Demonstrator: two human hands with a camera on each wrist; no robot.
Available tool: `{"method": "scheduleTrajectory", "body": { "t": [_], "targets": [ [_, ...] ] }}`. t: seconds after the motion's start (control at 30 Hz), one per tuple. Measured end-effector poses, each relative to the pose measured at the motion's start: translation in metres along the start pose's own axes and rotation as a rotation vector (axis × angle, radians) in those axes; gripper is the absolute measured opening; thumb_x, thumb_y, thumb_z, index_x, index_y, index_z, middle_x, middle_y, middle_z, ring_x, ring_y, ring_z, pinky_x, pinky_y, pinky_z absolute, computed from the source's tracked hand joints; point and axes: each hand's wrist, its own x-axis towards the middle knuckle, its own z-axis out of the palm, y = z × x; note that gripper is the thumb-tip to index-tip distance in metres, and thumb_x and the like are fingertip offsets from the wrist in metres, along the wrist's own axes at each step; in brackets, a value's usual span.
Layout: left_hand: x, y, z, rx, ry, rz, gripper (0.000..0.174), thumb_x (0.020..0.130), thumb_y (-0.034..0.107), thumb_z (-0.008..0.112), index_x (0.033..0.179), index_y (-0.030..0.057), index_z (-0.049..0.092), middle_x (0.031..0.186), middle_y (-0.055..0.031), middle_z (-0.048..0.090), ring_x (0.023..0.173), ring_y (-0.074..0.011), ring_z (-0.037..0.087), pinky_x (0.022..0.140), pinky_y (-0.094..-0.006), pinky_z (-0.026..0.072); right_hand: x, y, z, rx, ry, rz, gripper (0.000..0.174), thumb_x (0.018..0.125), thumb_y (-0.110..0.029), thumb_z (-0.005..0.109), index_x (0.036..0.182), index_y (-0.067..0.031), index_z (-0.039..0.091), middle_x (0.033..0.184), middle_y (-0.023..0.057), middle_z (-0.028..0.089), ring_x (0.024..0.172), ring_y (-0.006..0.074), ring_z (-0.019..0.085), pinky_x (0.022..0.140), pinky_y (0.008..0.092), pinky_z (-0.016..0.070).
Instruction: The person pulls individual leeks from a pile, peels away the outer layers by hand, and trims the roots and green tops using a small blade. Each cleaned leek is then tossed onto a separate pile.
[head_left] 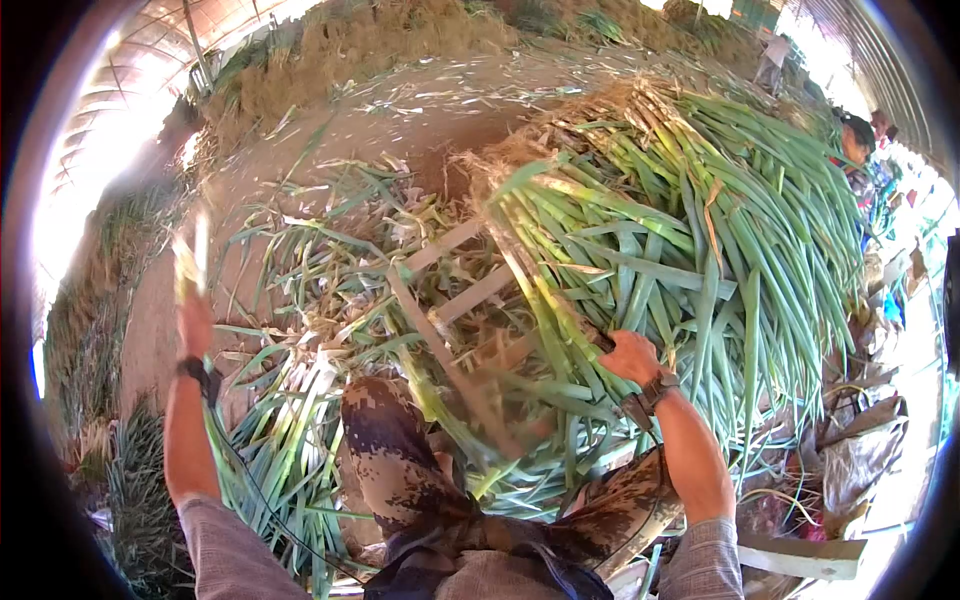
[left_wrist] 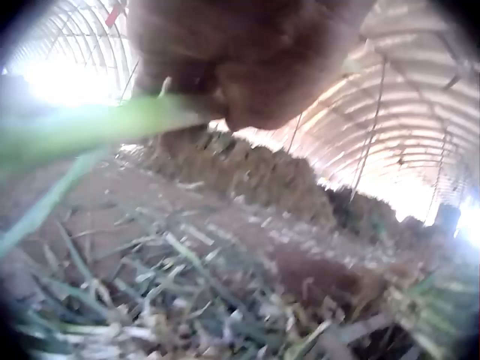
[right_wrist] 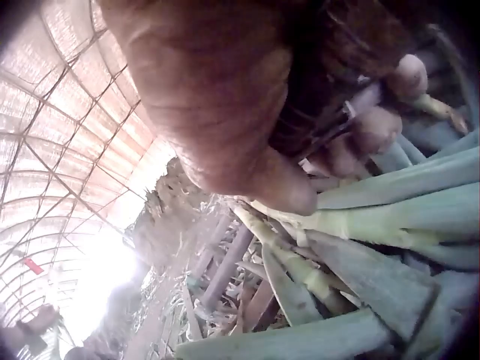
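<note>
My left hand [head_left: 194,325] is raised at the left, blurred, and holds a pale green onion stalk [head_left: 188,262]. In the left wrist view, this green stalk [left_wrist: 97,129] sticks out sideways from beneath the hand. At the right, my right hand [head_left: 630,358] grips at a long green onion [head_left: 545,295] lying along the near side of a large pile of green onions [head_left: 760,230]. Seen from the right wrist, the thumb [right_wrist: 281,184] lies over the stalks with the fingertips [right_wrist: 375,129] curled in opposite it. Something thin and dark shows between them, its kind unclear.
A wooden slatted frame [head_left: 440,345] stands before my knees amid stripped leaves [head_left: 330,270]. More green onions [head_left: 290,430] lie by my left knee. Heaps [head_left: 390,50] line the back under an arched roof. People [head_left: 857,140] are at the far right. A cable [head_left: 270,490] hangs from my left wrist.
</note>
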Motion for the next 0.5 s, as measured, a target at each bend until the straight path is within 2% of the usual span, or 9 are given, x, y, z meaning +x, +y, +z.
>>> {"method": "scheduleTrajectory", "body": {
  "t": [0.07,0.1,0.23,0.27,0.3,0.33,0.4,0.47,0.5],
  "targets": [
    [-0.052,-0.001,0.034,0.178,-0.414,0.048,0.032,0.086,0.035,0.065,0.096,0.0047,0.065,0.087,-0.0222,0.067,0.084,-0.041,0.066,0.069,-0.0524,0.051,0.01,-0.001,0.004,0.019,-0.005,0.002,0.042,0.07,-0.034,0.065,0.101,-0.007,0.071,0.098,0.0222,0.07,0.097,0.0406,0.065,0.086,0.0496,0.0508],
    [-0.075,-0.027,0.088,0.298,-0.543,0.144,0.03,0.084,0.033,0.065,0.088,0.0027,0.066,0.084,-0.0211,0.067,0.079,-0.0389,0.066,0.066,-0.0503,0.0505,0.014,-0.002,0.007,0.035,-0.012,0.0,0.042,0.07,-0.034,0.065,0.102,-0.0075,0.071,0.1,0.0218,0.07,0.099,0.0402,0.065,0.087,0.0495,0.0506],
    [-0.108,0.107,0.148,-0.368,-0.654,0.033,0.03,0.084,0.029,0.064,0.081,-0.001,0.064,0.068,-0.0169,0.063,0.057,-0.0275,0.058,0.056,-0.043,0.0449,0.036,-0.011,0.011,0.038,-0.011,0.029,0.045,0.069,-0.034,0.065,0.106,-0.0085,0.071,0.104,0.0212,0.069,0.1,0.0399,0.065,0.088,0.049,0.0504],
    [-0.099,0.206,0.081,-0.497,-0.751,-0.019,0.032,0.089,0.031,0.062,0.081,0.0,0.064,0.063,-0.0107,0.061,0.057,-0.0205,0.055,0.052,-0.0386,0.0424,0.044,-0.015,0.008,0.04,-0.038,0.067,0.046,0.069,-0.034,0.065,0.107,-0.0086,0.071,0.104,0.0211,0.069,0.1,0.0399,0.065,0.088,0.049,0.0503],
    [-0.094,0.24,0.096,-0.791,-0.912,-0.121,0.033,0.093,0.032,0.059,0.083,0.0008,0.064,0.069,-0.0053,0.063,0.06,-0.0159,0.056,0.051,-0.0336,0.0429,0.05,-0.018,0.006,0.043,-0.064,0.106,0.047,0.069,-0.034,0.065,0.108,-0.0087,0.071,0.104,0.021,0.07,0.1,0.04,0.065,0.088,0.0489,0.0503],
    [-0.09,0.313,0.047,-0.846,-0.934,-0.204,0.033,0.095,0.035,0.058,0.091,0.0023,0.064,0.08,-0.0039,0.065,0.068,-0.0142,0.061,0.054,-0.0283,0.048,0.053,-0.02,0.009,0.038,-0.067,0.105,0.047,0.069,-0.034,0.065,0.108,-0.0087,0.071,0.104,0.021,0.07,0.1,0.04,0.065,0.088,0.0489,0.0503],
    [-0.071,0.395,0.04,-0.7,-1.033,-0.022,0.032,0.097,0.033,0.056,0.106,0.0032,0.064,0.093,-0.0088,0.068,0.082,-0.0164,0.068,0.066,-0.0298,0.0568,0.057,-0.019,0.017,0.075,0.044,0.055,0.044,0.069,-0.036,0.067,0.103,-0.0091,0.072,0.099,0.0197,0.071,0.097,0.04,0.065,0.085,0.048,0.051],
    [-0.073,0.456,0.046,-0.95,-1.138,0.055,0.045,0.1,0.037,0.054,0.127,0.0014,0.058,0.114,-0.0148,0.065,0.106,-0.0234,0.064,0.081,-0.0346,0.0583,0.058,-0.017,0.013,0.128,-0.017,0.01,0.042,0.069,-0.037,0.068,0.1,-0.0085,0.072,0.096,0.0198,0.071,0.095,0.0402,0.066,0.084,0.0477,0.0511],
    [-0.072,0.485,0.046,-0.927,-1.208,0.1,0.045,0.1,0.036,0.054,0.128,0.0016,0.057,0.12,-0.0152,0.064,0.106,-0.0245,0.064,0.08,-0.0357,0.0593,0.056,-0.014,0.009,0.186,-0.076,-0.034,0.041,0.07,-0.039,0.069,0.097,-0.008,0.072,0.093,0.0199,0.071,0.093,0.0404,0.066,0.082,0.0474,0.0512]
  ]
}}
